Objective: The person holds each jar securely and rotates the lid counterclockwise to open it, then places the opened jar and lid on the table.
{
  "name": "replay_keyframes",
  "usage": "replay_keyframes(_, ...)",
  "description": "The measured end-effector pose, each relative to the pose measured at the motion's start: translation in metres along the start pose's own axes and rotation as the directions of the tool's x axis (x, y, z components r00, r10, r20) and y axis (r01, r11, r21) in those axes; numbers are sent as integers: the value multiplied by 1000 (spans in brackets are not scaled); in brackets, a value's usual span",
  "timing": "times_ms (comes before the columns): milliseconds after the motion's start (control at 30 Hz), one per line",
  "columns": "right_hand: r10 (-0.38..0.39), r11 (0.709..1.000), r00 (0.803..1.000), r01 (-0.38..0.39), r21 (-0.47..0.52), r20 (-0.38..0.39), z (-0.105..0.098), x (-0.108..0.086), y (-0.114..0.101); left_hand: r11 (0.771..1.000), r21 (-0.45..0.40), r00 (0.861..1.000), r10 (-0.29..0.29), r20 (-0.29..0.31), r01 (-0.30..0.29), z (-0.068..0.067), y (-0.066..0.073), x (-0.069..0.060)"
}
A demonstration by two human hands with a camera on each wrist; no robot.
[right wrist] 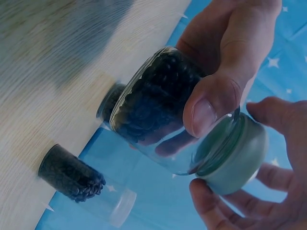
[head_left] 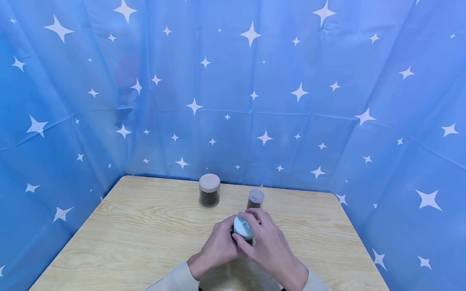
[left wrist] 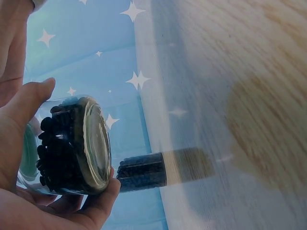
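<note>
A clear glass jar of dark beans [right wrist: 156, 96] is held above the table by the left hand [head_left: 223, 243], whose fingers and thumb wrap its sides. Its pale green lid [head_left: 243, 227] sits on the mouth, and the right hand [head_left: 271, 242] grips the lid's edge with thumb and fingertips. In the left wrist view the jar [left wrist: 67, 148] is tilted in the left hand [left wrist: 19, 158], its base toward the table. The right wrist view has the right hand's fingers [right wrist: 283, 182] around the lid [right wrist: 235, 153].
A wide jar with a whitish lid [head_left: 209, 190] stands at the back of the wooden table [head_left: 145, 226]. Closer to the hands stands a narrow jar with a translucent lid [head_left: 256, 198], dark pieces inside. A blue star-patterned curtain [head_left: 225, 81] hangs behind the table and at its sides.
</note>
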State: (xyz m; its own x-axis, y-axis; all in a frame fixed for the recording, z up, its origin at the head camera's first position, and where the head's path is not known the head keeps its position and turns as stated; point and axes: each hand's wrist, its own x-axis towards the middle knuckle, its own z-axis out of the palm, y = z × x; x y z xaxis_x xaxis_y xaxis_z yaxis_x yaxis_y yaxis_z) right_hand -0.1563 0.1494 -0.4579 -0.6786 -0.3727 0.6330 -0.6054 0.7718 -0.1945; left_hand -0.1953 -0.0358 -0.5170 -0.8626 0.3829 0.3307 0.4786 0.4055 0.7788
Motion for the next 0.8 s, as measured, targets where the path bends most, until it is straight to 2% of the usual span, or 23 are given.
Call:
replay_keyframes(333, -8, 1000, 1000, 7, 14, 18, 0, -2, 3, 1000, -16, 1000, -12, 8, 12, 0, 0, -1)
replay_keyframes(500, -95, 993, 995, 91, 81, 42, -5, 0, 12, 1000, -18, 1000, 1, 16, -1, 1, 0, -2)
replay_keyframes(633, -213, 965, 970, 189, 181, 120, -13, 5, 24, 1000, -11, 1000, 25, 11, -25, 2, 0, -3)
replay_keyframes(800, -317, 924, 930, 258, 283, 186, -19, 10, 37, 998, -30, 999, 53, 11, -53, 4, 0, -3)
